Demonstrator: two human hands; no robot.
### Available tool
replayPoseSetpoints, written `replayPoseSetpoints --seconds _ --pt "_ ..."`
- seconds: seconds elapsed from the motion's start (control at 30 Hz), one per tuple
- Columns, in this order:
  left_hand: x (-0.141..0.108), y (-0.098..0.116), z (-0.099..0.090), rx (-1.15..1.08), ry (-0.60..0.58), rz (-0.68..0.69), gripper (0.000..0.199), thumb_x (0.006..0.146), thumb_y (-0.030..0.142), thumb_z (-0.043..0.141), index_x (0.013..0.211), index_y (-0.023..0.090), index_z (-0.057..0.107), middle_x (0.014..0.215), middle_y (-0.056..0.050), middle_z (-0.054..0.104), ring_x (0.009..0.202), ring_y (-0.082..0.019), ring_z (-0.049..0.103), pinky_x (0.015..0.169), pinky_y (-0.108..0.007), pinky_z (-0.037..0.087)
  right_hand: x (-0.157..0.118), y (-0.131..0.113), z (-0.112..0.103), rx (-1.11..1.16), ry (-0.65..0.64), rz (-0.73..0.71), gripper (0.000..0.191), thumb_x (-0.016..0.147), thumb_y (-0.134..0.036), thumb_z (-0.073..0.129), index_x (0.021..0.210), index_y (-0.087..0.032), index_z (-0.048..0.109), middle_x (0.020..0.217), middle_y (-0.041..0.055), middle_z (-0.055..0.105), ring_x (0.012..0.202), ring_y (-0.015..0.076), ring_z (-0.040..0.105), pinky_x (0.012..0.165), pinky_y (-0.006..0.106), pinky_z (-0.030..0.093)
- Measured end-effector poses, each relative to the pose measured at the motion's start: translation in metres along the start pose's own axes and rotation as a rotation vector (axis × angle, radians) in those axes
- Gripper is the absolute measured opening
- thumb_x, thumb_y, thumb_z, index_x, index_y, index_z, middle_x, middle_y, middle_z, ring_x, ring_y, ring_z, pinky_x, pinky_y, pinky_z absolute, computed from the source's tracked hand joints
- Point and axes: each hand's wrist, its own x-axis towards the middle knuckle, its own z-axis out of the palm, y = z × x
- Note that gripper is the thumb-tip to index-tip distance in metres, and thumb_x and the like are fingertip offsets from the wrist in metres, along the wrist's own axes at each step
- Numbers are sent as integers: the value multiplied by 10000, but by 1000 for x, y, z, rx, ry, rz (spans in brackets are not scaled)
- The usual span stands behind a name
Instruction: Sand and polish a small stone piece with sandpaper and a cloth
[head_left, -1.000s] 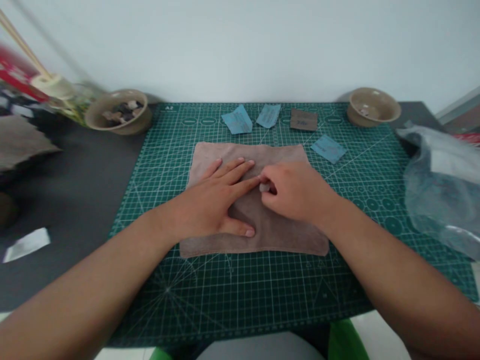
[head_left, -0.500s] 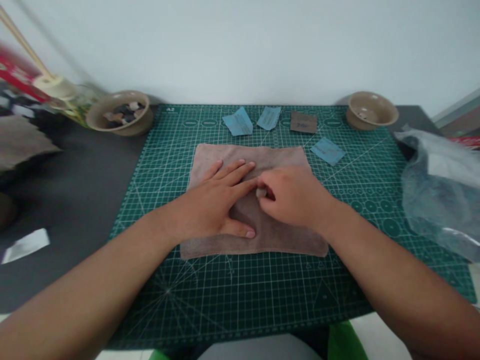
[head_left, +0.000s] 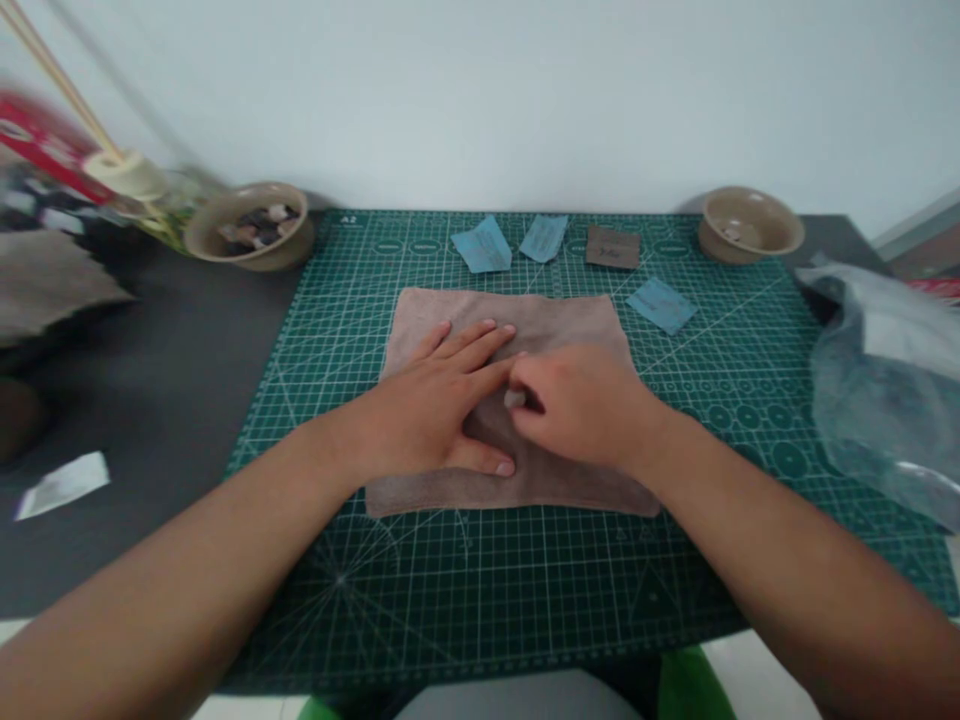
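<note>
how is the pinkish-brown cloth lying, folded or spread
Spread: the cloth lies flat on the green mat, its corners far apart, the left hand splayed on it.

"What's worn?"
"Apparently a light grey, rounded garment (head_left: 525, 698) at the bottom edge, its fabric too blurred to tell."
"And the arms?"
"Bare, smooth forearms (head_left: 247, 530), bare left hand (head_left: 435, 405) with short nails (head_left: 505, 468), bare right hand (head_left: 574, 405)."

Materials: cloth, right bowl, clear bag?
Cloth: woven or microfibre fabric, matte, with a hemmed edge. Bowl: probably glazed ceramic, given its smooth, slight sheen; plastic possible. Bag: thin plastic film, glossy; see-through, with wrinkles and bright highlights.
</note>
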Motion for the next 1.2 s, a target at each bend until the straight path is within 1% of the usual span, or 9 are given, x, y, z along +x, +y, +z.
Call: replayPoseSetpoints --seconds 0.13,0.3,0.47,0.63,0.8,0.87,0.97,1.13,1.2 --pt "0 0 0 -4 0 0 1173 731 867 596 1625 228 187 1704 -170 119 1575 -406 123 1263 -621 81 2 8 -2 -71 49 217 259 895 -284 530 894 -151 752 796 98 752 719 231 652 621 338 313" --pt "0 0 0 7 -1 4 1168 720 871 602 1612 211 234 1705 -159 125 1579 -391 118 1267 -608 77 -1 -2 0 22 -55 -66 249 898 -281 530 824 -164 737 798 87 760 681 210 645 606 340 297" --pt "0 0 1 2 4 8 1171 737 838 624 1625 217 181 1704 -166 117 1574 -403 129 1264 -612 75 2 7 -1 -68 43 201 247 893 -289 541 881 -155 748 783 90 751 709 222 648 616 332 309" --pt "0 -1 2 6 12 0 1208 716 888 579 1620 184 198 1701 -164 138 1581 -377 120 1274 -583 62 -1 -3 0 8 -55 -53 234 887 -283 544 825 -162 735 780 84 758 669 216 649 598 342 293" --pt "-1 -1 2 24 -1 6 1204 739 864 588 1620 150 184 1698 -176 140 1582 -378 112 1276 -577 43 0 4 -2 -65 38 194 245 888 -274 531 872 -156 745 781 96 753 702 235 661 602 338 302" --pt "-1 -2 3 18 7 6 1210 730 877 580 1621 160 186 1698 -173 143 1582 -378 115 1276 -573 43 0 1 -2 -56 28 153 238 886 -266 534 868 -153 743 781 94 754 698 230 662 604 338 303" --pt "0 -2 3 6 13 2 1216 714 895 570 1623 187 183 1700 -163 145 1583 -372 117 1275 -569 55 0 -5 0 4 -61 -42 225 884 -273 548 836 -161 737 784 91 759 687 223 662 603 343 305" --pt "0 0 2 25 -2 -5 1197 736 867 585 1620 161 195 1700 -167 135 1582 -379 111 1276 -575 43 1 3 -1 -70 18 201 253 900 -286 530 868 -165 749 790 90 753 718 232 660 616 340 321" --pt "0 0 2 22 1 -9 1205 730 880 575 1618 157 202 1699 -168 143 1581 -380 116 1277 -574 51 0 0 -1 -53 9 156 241 897 -268 532 897 -159 747 797 84 752 712 223 652 617 335 322"
